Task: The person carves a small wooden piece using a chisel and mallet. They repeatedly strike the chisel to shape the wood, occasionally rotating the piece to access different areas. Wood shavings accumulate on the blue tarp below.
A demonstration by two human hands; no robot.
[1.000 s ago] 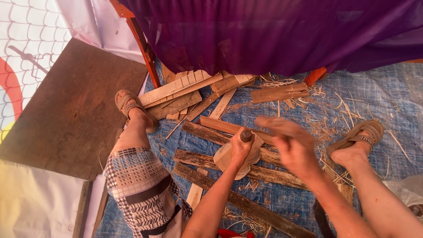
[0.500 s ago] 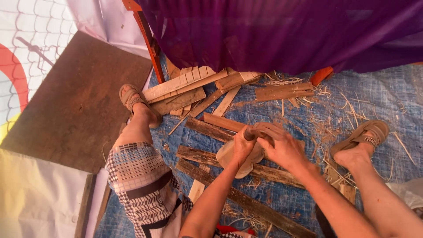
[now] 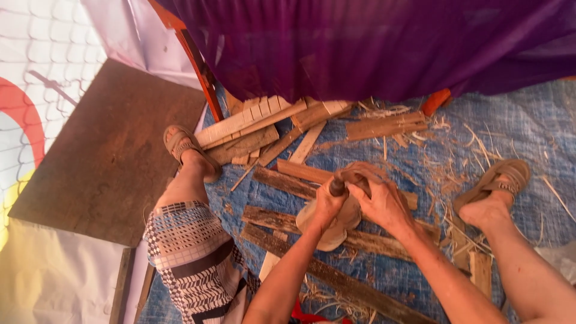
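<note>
The person's left hand [image 3: 327,204] is closed round a dark, rounded tool handle [image 3: 337,187], which stands up out of the fist. The right hand [image 3: 384,204] curls over a pale, rounded piece of wood [image 3: 327,231], its fingers wrapped on the upper edge; the view is blurred there, so whether it also holds something thin cannot be told. The pale piece sits between the two hands, resting across rough bark-edged planks [image 3: 360,240] that lie on a blue tarp [image 3: 528,126] on the ground. Wood shavings [image 3: 444,162] are scattered over the tarp near the hands. Each foot wears a brown sandal, the left sandal [image 3: 180,144] by a stack of lighter boards [image 3: 252,123], the right sandal [image 3: 498,180] well apart on the other side. A purple cloth [image 3: 372,42] hangs above the boards.
</note>
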